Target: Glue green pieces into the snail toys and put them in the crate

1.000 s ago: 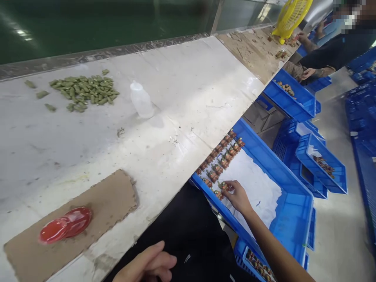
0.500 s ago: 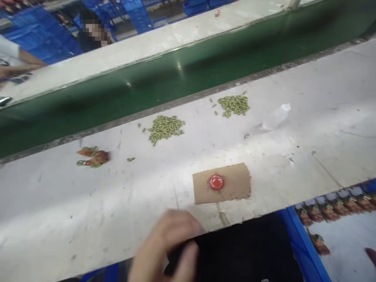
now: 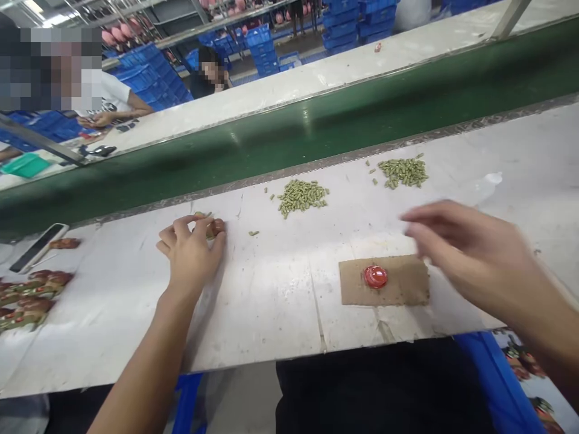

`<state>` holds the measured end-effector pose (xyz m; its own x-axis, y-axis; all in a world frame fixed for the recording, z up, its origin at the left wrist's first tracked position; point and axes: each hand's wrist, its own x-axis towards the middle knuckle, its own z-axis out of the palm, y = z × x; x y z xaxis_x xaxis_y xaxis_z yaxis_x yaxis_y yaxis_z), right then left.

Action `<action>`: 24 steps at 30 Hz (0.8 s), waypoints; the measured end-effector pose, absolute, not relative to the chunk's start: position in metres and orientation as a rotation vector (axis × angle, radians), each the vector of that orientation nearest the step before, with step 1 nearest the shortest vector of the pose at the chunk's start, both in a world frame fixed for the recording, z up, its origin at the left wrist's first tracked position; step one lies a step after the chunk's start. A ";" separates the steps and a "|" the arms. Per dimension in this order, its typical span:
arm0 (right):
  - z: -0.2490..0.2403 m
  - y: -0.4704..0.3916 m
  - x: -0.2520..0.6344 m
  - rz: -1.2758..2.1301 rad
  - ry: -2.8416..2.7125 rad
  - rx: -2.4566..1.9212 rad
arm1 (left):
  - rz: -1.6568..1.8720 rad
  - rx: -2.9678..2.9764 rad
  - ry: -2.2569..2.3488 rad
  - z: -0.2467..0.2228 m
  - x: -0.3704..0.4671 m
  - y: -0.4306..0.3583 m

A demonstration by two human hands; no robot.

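My left hand (image 3: pixel 192 244) reaches down over a small brown and green figure (image 3: pixel 216 227) on the white table, its fingers curved around the piece. Over the right part of the table hovers my right hand (image 3: pixel 465 247), blurred, thumb and forefinger close together; whether anything is between them is too blurred to tell. Below and left of it, a round red cap (image 3: pixel 375 276) sits on a piece of brown cardboard (image 3: pixel 407 283). Two piles of small green pieces, one in the middle (image 3: pixel 302 197) and one farther right (image 3: pixel 403 172), lie near the table's far edge.
Several brown and green figures (image 3: pixel 34 295) and a phone (image 3: pixel 38 247) lie at the left. A translucent bottle (image 3: pixel 486 185) is at the right. Beyond runs a green belt (image 3: pixel 271 138), with people behind it. A blue crate (image 3: pixel 502 386) stands below the table's near edge.
The view has shifted left. My left hand has come to the brown and green figure at the left, and my right hand has come up over the table beside the cardboard.
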<state>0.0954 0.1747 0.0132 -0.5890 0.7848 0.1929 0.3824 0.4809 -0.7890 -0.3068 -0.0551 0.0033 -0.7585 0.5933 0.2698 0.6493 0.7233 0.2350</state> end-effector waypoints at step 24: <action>0.000 0.216 -0.070 0.968 -2.606 -0.872 | -2.119 -1.145 -3.047 0.019 -0.106 -0.068</action>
